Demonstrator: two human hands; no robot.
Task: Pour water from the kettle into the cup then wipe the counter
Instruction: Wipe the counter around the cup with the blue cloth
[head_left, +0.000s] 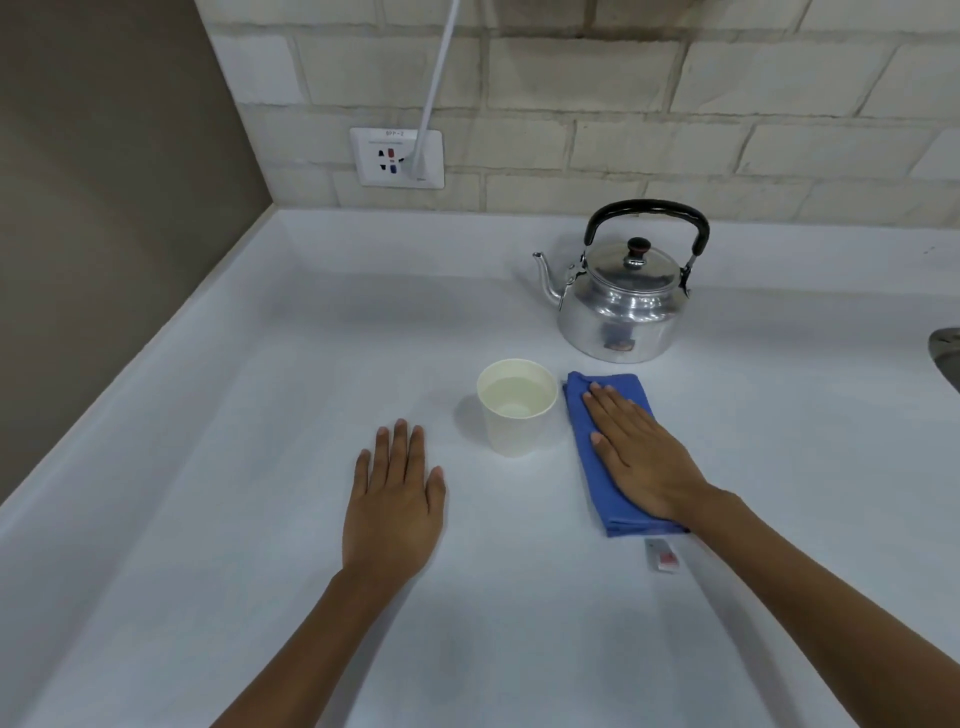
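White counter (260, 519) runs into a corner under a pale brick wall, with a socket (397, 157) and its cable above. From your head view, the pour looks done: the cup (515, 408) stands mid-counter with water in it, and the kettle (626, 291) sits upright behind it, lid on, spout pointing left. Wiping is what's left, judging by the cloth (613, 457), which lies folded just right of the cup. Your right hand (639, 457) lies flat on that blue cloth, fingers spread and pressing rather than gripping. Your left hand (395, 499) rests palm-down on bare counter, fingers straight and close together, holding nothing. I can't make out any spill.
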